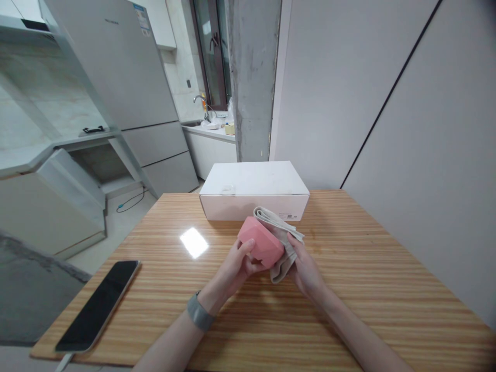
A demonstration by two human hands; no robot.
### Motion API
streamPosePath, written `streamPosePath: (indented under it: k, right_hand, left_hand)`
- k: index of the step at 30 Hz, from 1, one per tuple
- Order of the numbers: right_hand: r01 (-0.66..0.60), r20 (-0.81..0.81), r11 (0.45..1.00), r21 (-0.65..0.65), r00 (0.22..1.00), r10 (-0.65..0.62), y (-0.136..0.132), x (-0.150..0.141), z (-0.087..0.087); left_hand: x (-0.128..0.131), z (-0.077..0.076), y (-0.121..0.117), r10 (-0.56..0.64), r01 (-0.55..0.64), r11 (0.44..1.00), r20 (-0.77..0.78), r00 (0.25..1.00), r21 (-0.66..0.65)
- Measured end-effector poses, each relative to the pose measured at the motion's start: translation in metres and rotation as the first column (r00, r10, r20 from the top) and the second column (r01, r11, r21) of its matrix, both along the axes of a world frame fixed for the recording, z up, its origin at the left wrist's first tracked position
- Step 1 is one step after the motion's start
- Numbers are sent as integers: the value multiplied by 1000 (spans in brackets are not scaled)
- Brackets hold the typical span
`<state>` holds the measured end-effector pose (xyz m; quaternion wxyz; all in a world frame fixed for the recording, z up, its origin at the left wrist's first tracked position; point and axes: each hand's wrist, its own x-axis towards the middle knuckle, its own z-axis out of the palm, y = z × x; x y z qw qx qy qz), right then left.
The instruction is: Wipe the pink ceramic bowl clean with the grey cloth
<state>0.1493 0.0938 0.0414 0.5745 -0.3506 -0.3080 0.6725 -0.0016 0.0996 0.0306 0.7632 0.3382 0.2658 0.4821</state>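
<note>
A pink faceted object (263, 242), perhaps a small pot or bowl, is tilted above the middle of the table. My left hand (245, 261) is closed round its near left side, thumb on the front. My right hand (304, 266) grips a folded light grey cloth (284, 258), which lies against the right side of the pink object. The far fingers of my right hand are hidden behind the cloth. What is inside the pink object does not show.
A white cardboard box (253, 181) stands at the table's far edge, just beyond my hands. At the front left lies a phone (98, 305) with a cable plugged in. The wood-grain table (372, 289) runs along a white wall panel on the right.
</note>
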Motion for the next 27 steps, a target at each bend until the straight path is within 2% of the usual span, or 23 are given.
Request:
streamPosePath:
  k: [3, 7, 9, 14, 20, 24, 27]
  right_hand:
    - [-83, -5, 995, -50, 997, 83, 1, 0, -1]
    - [4, -18, 1000, -9, 1000, -4, 2, -2, -2]
    - [33, -23, 999, -15, 999, -34, 1, -2, -2]
    - [16, -35, 999, -50, 999, -18, 0, -2, 0]
    - [46, -70, 996, -71, 996, -51, 3, 2, -1]
    - [54, -62, 995, -82, 996, -59, 5, 3, -2]
    - [62, -53, 996, -65, 996, -65, 5, 4, -3]
  left_hand:
    - [0, -3, 2, 65, -63, 997, -55, 996, 49]
    - [2, 1, 1, 274, -241, 953, -179, 945, 186]
    - [3, 6, -1, 320, -268, 933, -213, 923, 240]
    - [4, 10, -3, 293, -230, 934, -215, 932, 273]
    - [-1, 6, 2, 97, -85, 993, -172, 980, 77]
    - [0, 1, 3, 168, -163, 985, -109, 980, 49]
    - [-1, -5, 4, 113, -116, 993, -95, 989, -20]
